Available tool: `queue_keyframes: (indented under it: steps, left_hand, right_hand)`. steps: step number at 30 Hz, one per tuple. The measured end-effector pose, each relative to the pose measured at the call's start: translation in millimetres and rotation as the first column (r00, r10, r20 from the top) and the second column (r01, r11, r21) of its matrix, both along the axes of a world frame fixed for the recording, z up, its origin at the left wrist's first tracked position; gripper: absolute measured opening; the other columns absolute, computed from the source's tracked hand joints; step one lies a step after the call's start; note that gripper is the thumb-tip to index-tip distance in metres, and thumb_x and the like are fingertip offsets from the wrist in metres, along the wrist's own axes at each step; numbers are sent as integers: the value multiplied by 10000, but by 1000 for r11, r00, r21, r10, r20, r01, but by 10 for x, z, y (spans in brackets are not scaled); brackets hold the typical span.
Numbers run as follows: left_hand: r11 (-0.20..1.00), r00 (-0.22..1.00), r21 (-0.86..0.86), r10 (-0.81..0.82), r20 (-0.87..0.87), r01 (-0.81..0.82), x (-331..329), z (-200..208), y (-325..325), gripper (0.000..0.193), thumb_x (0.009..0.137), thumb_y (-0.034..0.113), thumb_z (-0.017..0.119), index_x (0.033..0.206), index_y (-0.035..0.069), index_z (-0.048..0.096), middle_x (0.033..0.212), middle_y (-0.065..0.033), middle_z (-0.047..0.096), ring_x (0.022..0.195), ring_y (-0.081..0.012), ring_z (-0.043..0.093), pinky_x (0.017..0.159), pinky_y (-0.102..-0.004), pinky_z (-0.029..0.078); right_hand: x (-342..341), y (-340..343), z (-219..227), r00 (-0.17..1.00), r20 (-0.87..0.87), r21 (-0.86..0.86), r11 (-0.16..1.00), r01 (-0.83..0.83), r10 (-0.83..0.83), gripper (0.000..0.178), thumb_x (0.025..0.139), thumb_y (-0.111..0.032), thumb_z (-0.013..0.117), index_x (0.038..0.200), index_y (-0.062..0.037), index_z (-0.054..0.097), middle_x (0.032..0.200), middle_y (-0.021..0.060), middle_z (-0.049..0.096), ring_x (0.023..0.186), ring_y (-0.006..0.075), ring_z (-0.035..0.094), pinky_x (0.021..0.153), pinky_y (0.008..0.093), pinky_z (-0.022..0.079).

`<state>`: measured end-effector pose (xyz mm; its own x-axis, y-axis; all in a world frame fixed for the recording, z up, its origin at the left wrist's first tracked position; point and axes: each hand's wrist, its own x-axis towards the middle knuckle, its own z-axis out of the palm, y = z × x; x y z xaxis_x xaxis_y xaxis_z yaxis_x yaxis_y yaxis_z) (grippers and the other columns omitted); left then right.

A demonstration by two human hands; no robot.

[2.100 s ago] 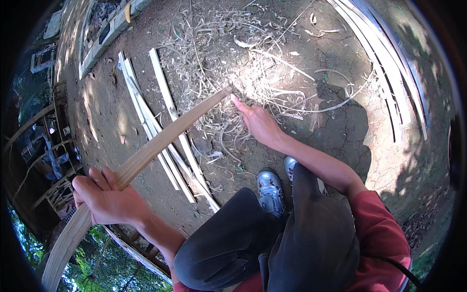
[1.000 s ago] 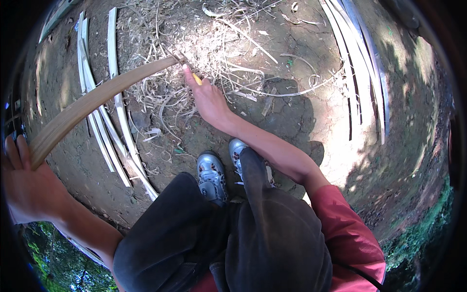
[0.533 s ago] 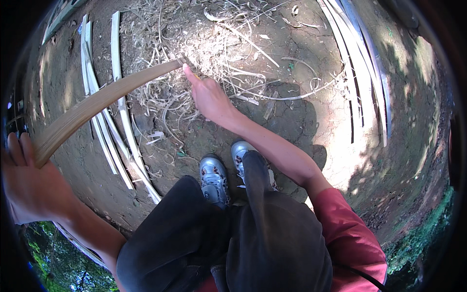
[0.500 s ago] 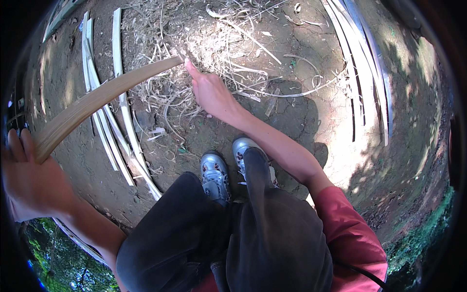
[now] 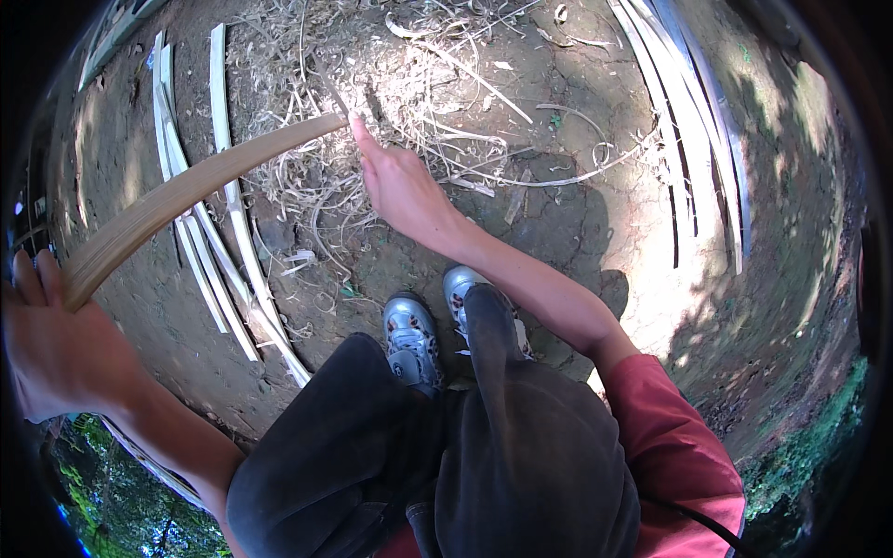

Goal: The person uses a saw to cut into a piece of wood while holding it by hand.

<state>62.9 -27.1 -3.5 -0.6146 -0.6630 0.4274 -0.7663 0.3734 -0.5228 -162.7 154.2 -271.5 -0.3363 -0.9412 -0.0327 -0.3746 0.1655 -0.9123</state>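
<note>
A long, pale brown wooden strip [image 5: 200,181], bamboo-like and bowed by the lens, slants from the lower left up to the scene's middle. My left hand [image 5: 70,349] is closed around its near end at the left rim. At the strip's far end is my right hand [image 5: 405,191], its index finger stretched to the tip and the other fingers curled under. Past that fingertip a thin, dark, narrow piece [image 5: 333,93] points up and left; whether it is a blade or a sliver I cannot tell. What the curled fingers hold is hidden.
Curly pale shavings [image 5: 409,112] are heaped on the bare earth ahead. Several long pale strips [image 5: 244,232] lie at the left, and another bundle of strips [image 5: 693,121] at the right. My silver shoes [image 5: 409,335] are planted just below the shavings.
The strip's far end and my right hand have shifted slightly left. The thin dark piece now shows more plainly beyond the fingertip. My left hand keeps its grip on the strip.
</note>
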Motion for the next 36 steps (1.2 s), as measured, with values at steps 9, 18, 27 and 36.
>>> queue_keyframes:
  steps: [9, 18, 27, 36]
  left_hand:
    - [987, 911, 40, -125, -394, 153, -62, -14, -91, 290, 922, 118, 625, 1193, 22, 663, 1149, -119, 699, 981, -227, 700, 841, -309, 564]
    - [987, 895, 66, -103, -434, 146, -271, -16, 12, 296, 958, 42, 531, 1236, -54, 567, 1191, -207, 655, 1030, -266, 688, 883, -331, 582]
    - [995, 971, -14, -97, -218, 96, 82, 35, -270, 231, 950, 116, 601, 1127, -17, 669, 1141, -105, 713, 982, -219, 710, 821, -277, 576]
    - [967, 516, 129, -2, -857, 219, -496, -42, 99, 295, 958, -42, 519, 1241, -125, 501, 1142, -238, 666, 987, -259, 708, 769, -290, 644]
  right_hand:
    - [-41, -8, -274, 995, -19, 141, 985, -95, 99, 660, 874, 61, 509, 1500, 47, 298, 710, 221, 577, 636, 346, 641, 578, 449, 520]
    - [44, 104, -322, 941, -293, 286, 955, -82, 169, 738, 858, 57, 507, 1538, 7, 222, 713, 218, 600, 702, 394, 667, 637, 484, 553]
    - [76, 94, -667, 983, 172, -114, 990, 79, -59, 577, 957, -74, 507, 1504, -24, 330, 847, 257, 672, 705, 348, 688, 683, 435, 535]
    - [105, 188, -292, 968, -240, 231, 973, -12, 69, 691, 911, 15, 497, 1549, -63, 242, 825, 253, 622, 723, 406, 665, 645, 490, 545]
